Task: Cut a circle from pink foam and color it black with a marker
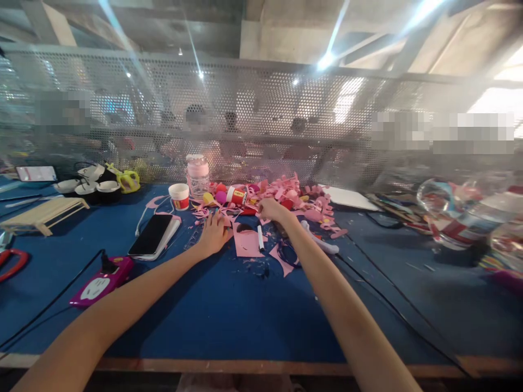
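My left hand [213,234] lies with its fingers spread on the blue table, at the left edge of a pile of pink scraps [281,189]. My right hand [270,209] reaches to the front of that pile with its fingers curled together; whatever they hold, if anything, is hidden. Between and below the hands is a pink sheet [247,243] with a cut-out hole. A white marker [260,238] with a black end rests at its right edge. Behind the hands, a red and white paper cup [237,195] lies on its side. A white glue gun [321,239] is beside my right forearm.
A phone [151,235], an upright paper cup [179,196] and a pink-lidded bottle [198,177] stand left. Further left are a magenta power block [102,282], a wooden rack [44,212] and red scissors [14,263]. Black cables cross the right side near a large plastic bottle [469,223].
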{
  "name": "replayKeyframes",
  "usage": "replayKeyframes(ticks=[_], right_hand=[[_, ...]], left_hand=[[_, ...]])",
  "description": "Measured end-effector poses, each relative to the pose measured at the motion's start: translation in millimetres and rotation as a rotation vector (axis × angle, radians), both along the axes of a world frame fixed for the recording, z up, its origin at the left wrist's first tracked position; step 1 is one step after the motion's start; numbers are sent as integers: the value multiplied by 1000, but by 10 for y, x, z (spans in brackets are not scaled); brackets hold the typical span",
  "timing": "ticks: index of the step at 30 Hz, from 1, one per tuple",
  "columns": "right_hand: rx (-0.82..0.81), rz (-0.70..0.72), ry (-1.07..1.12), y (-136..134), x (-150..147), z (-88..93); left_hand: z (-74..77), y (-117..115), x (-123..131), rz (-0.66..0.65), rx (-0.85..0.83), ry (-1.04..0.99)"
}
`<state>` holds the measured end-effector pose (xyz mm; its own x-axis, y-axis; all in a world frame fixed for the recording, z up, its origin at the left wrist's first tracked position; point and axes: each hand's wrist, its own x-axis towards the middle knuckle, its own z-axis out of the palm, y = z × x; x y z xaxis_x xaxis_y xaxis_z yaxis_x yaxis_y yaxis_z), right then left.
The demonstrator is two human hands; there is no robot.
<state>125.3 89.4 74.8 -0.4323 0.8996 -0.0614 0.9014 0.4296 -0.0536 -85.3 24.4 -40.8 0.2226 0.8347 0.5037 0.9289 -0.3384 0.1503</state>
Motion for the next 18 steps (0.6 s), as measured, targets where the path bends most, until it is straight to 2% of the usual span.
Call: replayKeyframes(ticks=[5, 9, 11, 14, 18], right_hand=[[-83, -22, 83, 86, 1, 87], [-192, -42, 126, 85, 147, 79], [-196, -57, 158, 102, 249, 101], [-89, -121, 228, 155, 430, 165], [196, -282, 342, 216, 659, 177]], left_hand=[[-17, 0, 26, 44, 9, 11], [-29, -4, 34, 44, 28, 16], [-33, -4, 31, 37, 35, 21], [-39, -4, 22, 26, 38, 32], [-53, 0, 9, 18, 27, 43]])
